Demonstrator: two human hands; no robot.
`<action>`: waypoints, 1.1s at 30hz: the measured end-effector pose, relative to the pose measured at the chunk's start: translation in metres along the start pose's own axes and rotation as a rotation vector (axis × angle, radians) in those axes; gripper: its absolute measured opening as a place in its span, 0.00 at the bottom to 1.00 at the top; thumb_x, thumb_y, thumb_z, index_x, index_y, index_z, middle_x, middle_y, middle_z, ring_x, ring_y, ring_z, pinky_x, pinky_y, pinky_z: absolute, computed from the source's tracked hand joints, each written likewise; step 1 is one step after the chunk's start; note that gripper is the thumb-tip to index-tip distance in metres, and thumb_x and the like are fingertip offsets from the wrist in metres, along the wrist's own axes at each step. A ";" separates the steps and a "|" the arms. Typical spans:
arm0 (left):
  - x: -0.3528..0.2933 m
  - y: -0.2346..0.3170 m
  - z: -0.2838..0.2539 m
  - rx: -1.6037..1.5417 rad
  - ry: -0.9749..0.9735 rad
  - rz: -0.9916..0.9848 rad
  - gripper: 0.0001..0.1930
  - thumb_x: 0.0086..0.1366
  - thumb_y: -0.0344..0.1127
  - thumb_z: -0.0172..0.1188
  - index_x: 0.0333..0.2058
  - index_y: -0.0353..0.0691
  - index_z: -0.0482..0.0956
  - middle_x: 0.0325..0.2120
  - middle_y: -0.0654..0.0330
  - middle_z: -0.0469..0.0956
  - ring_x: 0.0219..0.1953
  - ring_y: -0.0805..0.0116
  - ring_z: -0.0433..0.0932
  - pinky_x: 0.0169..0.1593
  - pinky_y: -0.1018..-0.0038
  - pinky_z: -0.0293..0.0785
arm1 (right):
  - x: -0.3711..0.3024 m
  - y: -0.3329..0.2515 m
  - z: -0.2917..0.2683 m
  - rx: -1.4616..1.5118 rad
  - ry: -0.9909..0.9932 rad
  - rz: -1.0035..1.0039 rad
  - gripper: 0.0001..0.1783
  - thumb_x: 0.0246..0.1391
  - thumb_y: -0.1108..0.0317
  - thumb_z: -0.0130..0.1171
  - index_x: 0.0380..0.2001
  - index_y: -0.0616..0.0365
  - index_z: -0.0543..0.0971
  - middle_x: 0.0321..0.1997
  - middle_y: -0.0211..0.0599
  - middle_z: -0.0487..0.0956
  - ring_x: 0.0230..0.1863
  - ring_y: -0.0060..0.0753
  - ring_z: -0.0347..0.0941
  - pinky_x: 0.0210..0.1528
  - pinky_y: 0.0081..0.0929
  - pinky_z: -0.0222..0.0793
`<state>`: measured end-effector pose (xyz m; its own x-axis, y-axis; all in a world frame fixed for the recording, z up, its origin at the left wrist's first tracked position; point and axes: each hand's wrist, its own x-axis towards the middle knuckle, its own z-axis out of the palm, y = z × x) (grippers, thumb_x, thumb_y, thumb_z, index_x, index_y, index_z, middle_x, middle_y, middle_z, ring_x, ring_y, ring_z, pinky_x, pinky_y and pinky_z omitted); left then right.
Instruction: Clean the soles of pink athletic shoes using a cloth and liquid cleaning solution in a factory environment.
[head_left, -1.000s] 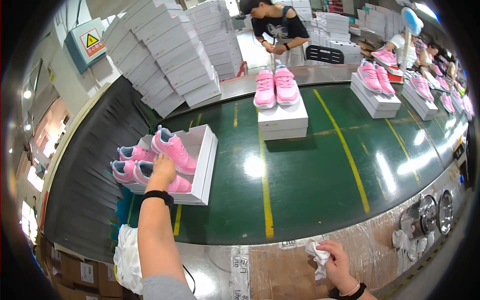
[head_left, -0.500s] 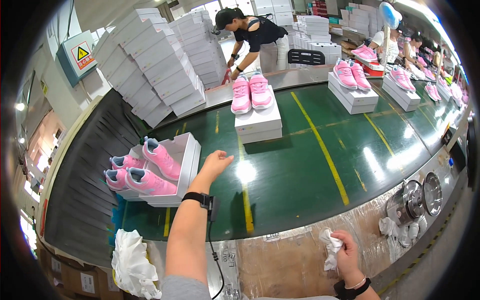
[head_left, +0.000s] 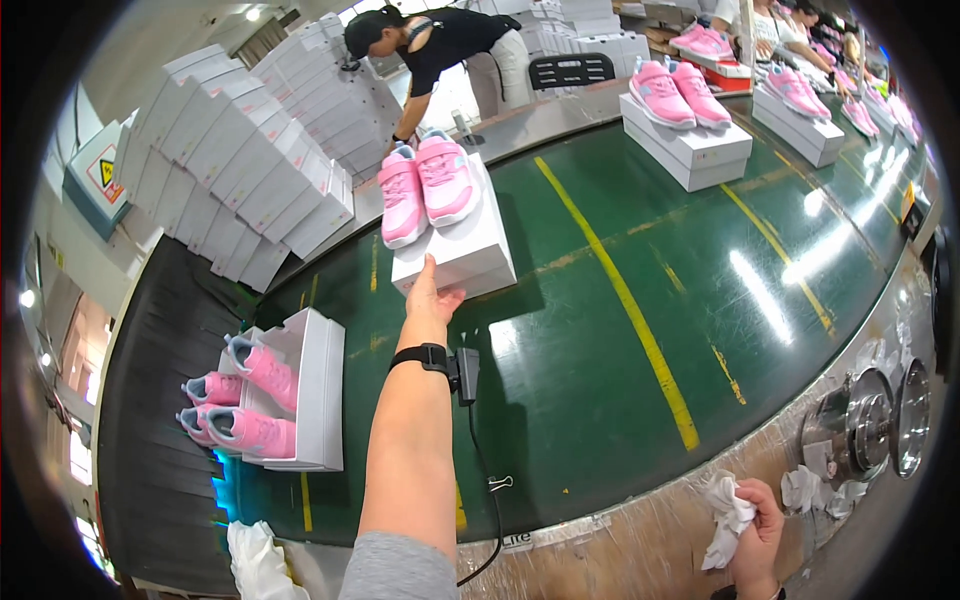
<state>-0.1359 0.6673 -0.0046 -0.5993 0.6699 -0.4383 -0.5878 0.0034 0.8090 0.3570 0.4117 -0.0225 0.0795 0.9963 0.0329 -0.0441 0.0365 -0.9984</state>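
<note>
My left hand (head_left: 432, 298) reaches over the green conveyor belt. Its fingers are stretched against the front of a white shoebox (head_left: 470, 262), the thumb held apart below the box edge. A pair of pink sneakers (head_left: 425, 190) with strap tops stands on this box's lid. Low on the right, my right hand (head_left: 758, 525) is closed around a crumpled white tissue (head_left: 727, 515), above the plastic-covered front ledge. To the left, an open white shoebox (head_left: 325, 390) has several pink sneakers (head_left: 255, 430) in and beside it.
White boxes (head_left: 230, 150) are stacked at the far left. More boxes with pink sneakers (head_left: 680, 95) stand along the green belt (head_left: 600, 330) to the right. A metal pot (head_left: 850, 425) sits on the right ledge. A person (head_left: 440, 50) bends across the belt; others work farther off.
My left hand has gone forward from over the bare belt to the front of the shoebox. My right hand keeps the tissue. The view has shifted, so the stacks and boxes appear displaced.
</note>
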 end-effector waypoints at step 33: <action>-0.268 -0.099 -0.102 0.077 -0.277 -0.420 0.26 0.54 0.44 0.67 0.46 0.39 0.66 0.36 0.55 0.67 0.41 0.56 0.69 0.42 0.60 0.72 | 0.084 -0.141 -0.189 -1.088 0.124 -0.489 0.19 0.38 0.84 0.52 0.37 0.59 0.81 0.35 0.45 0.79 0.38 0.43 0.76 0.43 0.32 0.70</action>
<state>0.0274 0.4118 -0.0069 -0.1466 0.7706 -0.6202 -0.6989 0.3630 0.6162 0.5586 0.4750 0.1125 -0.0483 0.8789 0.4746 0.8779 0.2640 -0.3996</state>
